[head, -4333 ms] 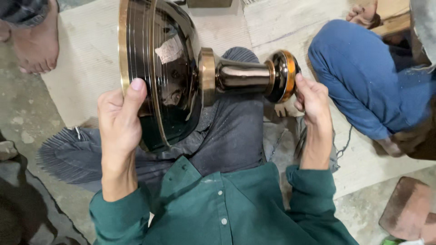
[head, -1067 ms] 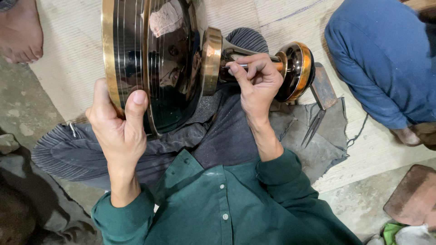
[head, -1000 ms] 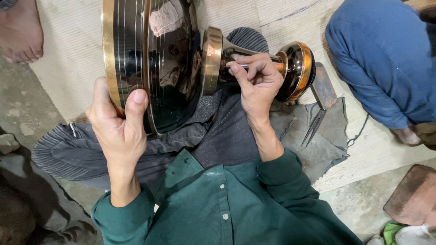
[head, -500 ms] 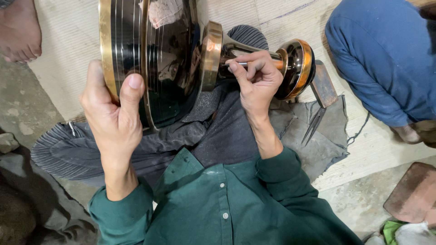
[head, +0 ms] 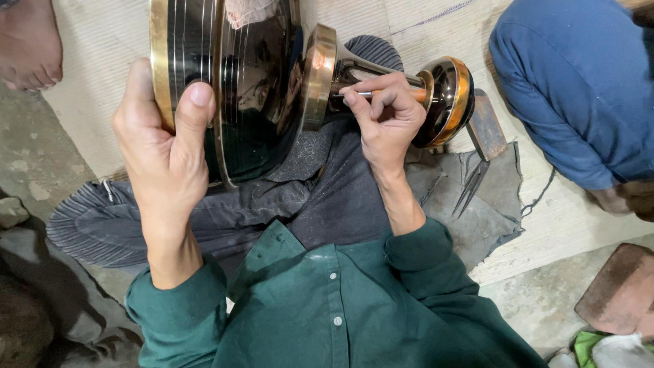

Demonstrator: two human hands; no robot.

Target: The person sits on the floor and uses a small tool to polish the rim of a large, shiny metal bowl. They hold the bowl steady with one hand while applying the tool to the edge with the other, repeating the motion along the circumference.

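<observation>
Dark green buttoned shirt, long sleeves, grey striped trousers

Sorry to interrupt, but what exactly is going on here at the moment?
A seated person in a green shirt has a large dark metal vessel with brass-coloured bands lying sideways across the lap. The left hand grips its wide rim, while the right hand presses a thin tool against the narrow stem. Another person in blue sits nearby.
</observation>
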